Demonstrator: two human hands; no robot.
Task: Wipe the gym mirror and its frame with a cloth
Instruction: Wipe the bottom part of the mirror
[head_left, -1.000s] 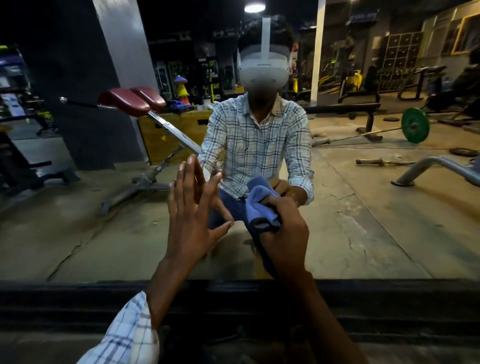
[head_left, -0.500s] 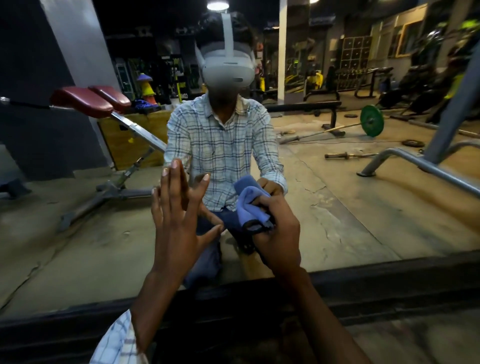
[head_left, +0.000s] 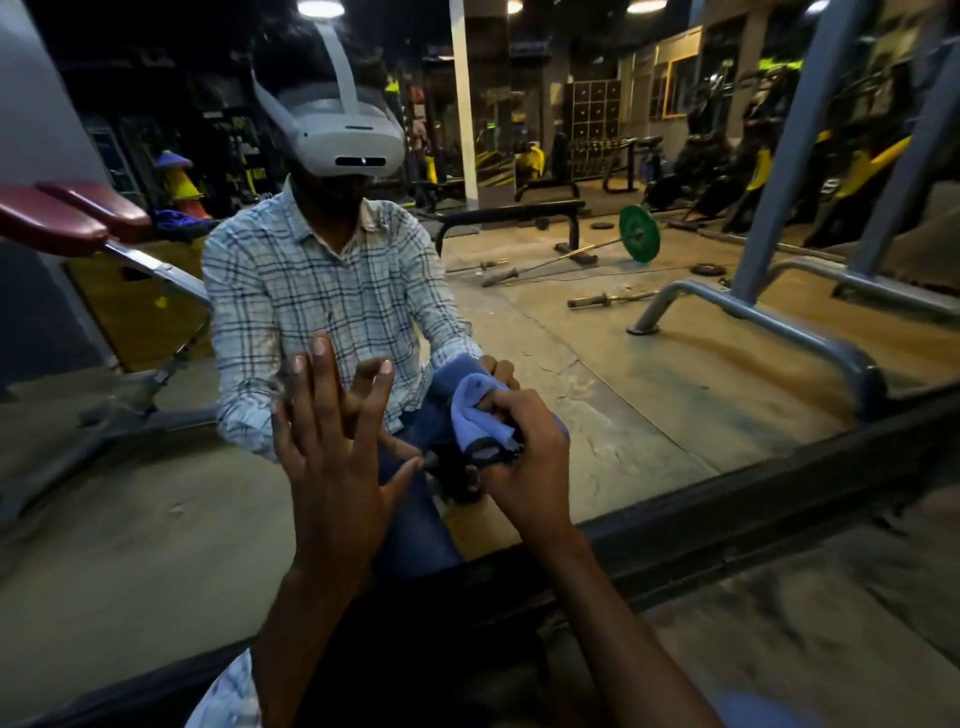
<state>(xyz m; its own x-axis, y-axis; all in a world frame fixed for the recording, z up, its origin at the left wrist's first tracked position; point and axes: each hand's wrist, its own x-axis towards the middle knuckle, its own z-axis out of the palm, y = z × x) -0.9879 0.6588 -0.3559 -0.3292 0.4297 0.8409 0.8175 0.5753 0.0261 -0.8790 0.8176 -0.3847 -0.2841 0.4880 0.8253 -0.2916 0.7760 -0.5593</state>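
Note:
A large gym mirror (head_left: 597, 374) fills the view, and its dark bottom frame (head_left: 753, 499) runs tilted from lower left up to the right. My left hand (head_left: 332, 457) lies flat against the glass with its fingers spread and straight. Right beside it, my right hand (head_left: 524, 457) grips a bunched blue cloth (head_left: 478, 415) and holds it against the lower part of the glass, just above the frame. The reflection shows a person in a checked shirt crouching with both hands raised the same way.
Reflected in the glass are a red padded bench (head_left: 72, 218) at the left, a barbell with a green plate (head_left: 639, 234) on the floor, a grey steel rack base (head_left: 753, 312) at the right and a white pillar (head_left: 465, 104).
My view has swung, so the frame now tilts up to the right. Both hands stay on the glass; the right hand with the cloth has shifted slightly right.

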